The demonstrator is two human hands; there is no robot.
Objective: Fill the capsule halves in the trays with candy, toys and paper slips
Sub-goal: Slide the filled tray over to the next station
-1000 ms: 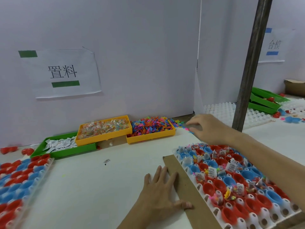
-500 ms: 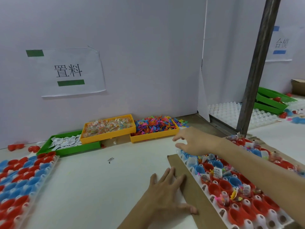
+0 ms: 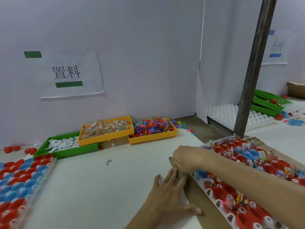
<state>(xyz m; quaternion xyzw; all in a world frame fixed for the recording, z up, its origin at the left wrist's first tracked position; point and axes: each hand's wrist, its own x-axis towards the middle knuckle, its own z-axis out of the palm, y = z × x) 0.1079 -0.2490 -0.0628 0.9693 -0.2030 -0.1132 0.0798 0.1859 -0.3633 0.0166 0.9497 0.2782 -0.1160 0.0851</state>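
Note:
A white tray [image 3: 208,191] of red and blue capsule halves, many holding candy, toys and slips, lies on a brown cardboard sheet [image 3: 198,200] at the right. My right hand [image 3: 186,157] is at the cardboard's far left corner with its fingers curled down over the edge. Flat on the table, my left hand [image 3: 171,192] has its fingertips touching the cardboard's left edge. Another tray [image 3: 47,172] of empty-looking red and blue halves sits at the left. At the back stand a green bin of paper slips [image 3: 66,152], a yellow bin of candy [image 3: 105,139] and a yellow bin of toys [image 3: 151,138].
A dark metal post [image 3: 254,71] rises behind the filled tray. Beyond it lie empty white trays [image 3: 222,113] and stacked green bins [image 3: 267,103]. Loose red halves [image 3: 13,148] lie at the far left, and a small barcode slip [image 3: 109,161] on the white tabletop.
My right hand drew back from the tray's far edge toward me and down to the cardboard's far left corner. My left hand stayed flat at the cardboard's edge.

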